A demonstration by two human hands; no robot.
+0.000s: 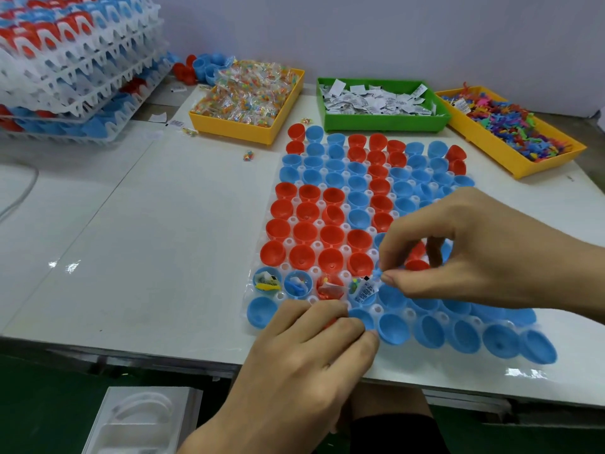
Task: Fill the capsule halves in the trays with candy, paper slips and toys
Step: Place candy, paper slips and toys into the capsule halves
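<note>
Capsule halves (330,235) are sitting in a clear tray (258,291) on the bench (163,224), directly under both hands. The right hand (471,247) is pinching a small blue toy (378,274) over a half already holding a paper slip (365,291); it should be released low and centred. The left hand (307,352) is resting knuckles-up on the near row, fingers curled; contents cannot be judged.

Views: a single head-worn, wide-angle camera is used.
Position: the scene is seen from above the near edge of the surface (131,224).
Direction: forward and down, toward the back wall (393,27).
Closeness: the capsule tray (343,244) is seen close up, low and right of centre.
Overlap: no second view is given.
</note>
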